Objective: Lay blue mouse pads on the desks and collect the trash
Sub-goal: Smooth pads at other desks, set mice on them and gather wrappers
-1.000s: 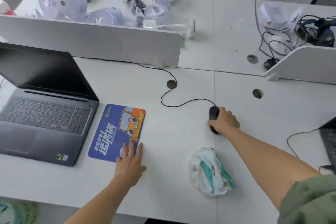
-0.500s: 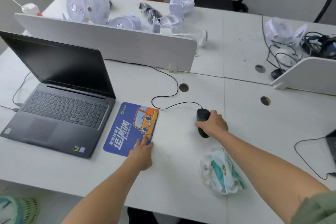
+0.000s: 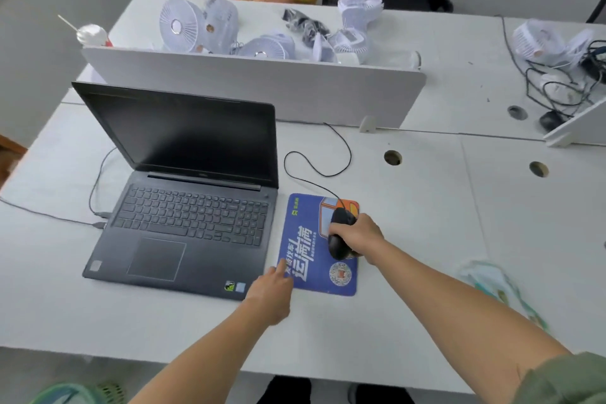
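A blue mouse pad [image 3: 308,236] with white characters and an orange cartoon car lies flat on the white desk [image 3: 426,272], just right of the laptop. My right hand [image 3: 360,236] grips a black wired mouse [image 3: 339,234] over the pad's right half. My left hand [image 3: 273,290] touches the pad's near left corner with a fingertip. A crumpled white and teal plastic bag [image 3: 492,282] lies on the desk to the right, partly behind my right forearm.
An open dark laptop [image 3: 190,207] stands left of the pad, cables running off its left side. A white divider [image 3: 255,88] rises behind it, with several small white fans [image 3: 178,24] beyond. Two cable holes [image 3: 392,157] sit further right. A green basket [image 3: 65,395] shows below the desk edge.
My right hand has carried the mouse leftward from the bare desk onto the pad. My left hand has slid from the pad's near right side to its near left corner.
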Demonstrator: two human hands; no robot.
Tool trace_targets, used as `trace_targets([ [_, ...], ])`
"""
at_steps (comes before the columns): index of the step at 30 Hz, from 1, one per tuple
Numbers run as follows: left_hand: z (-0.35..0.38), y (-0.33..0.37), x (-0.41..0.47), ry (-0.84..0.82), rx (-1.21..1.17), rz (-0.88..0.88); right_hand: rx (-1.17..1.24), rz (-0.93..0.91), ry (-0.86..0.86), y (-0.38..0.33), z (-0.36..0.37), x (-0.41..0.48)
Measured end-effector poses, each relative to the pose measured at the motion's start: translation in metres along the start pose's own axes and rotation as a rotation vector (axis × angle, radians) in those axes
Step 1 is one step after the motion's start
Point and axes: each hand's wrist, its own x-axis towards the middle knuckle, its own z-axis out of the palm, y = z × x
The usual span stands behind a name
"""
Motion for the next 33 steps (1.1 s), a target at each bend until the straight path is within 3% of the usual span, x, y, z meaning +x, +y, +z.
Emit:
trace_targets([
  [7,-0.006,-0.019,0.001,-0.031,0.013,0.127,-0.212,-0.035,0.09,-0.021,0.052,0.006],
  [16,-0.008,-0.027,0.005,-0.061,0.072,0.208,-0.364,0.02,0.184,-0.01,0.069,0.013],
  [19,-0.009,-0.027,0.005,-0.084,0.097,0.233,-0.342,-0.007,0.182,-0.007,0.068,0.012],
  [24,-0.013,-0.026,0.004,-0.122,0.124,0.238,-0.296,0.043,0.365,0.015,0.049,0.013],
  [27,-0.013,-0.026,0.005,-0.144,0.131,0.227,-0.234,0.131,0.333,0.03,0.043,0.019],
  [33,-0.015,-0.025,0.004,-0.178,0.145,0.205,-0.174,0.093,0.287,0.033,0.042,0.019],
])
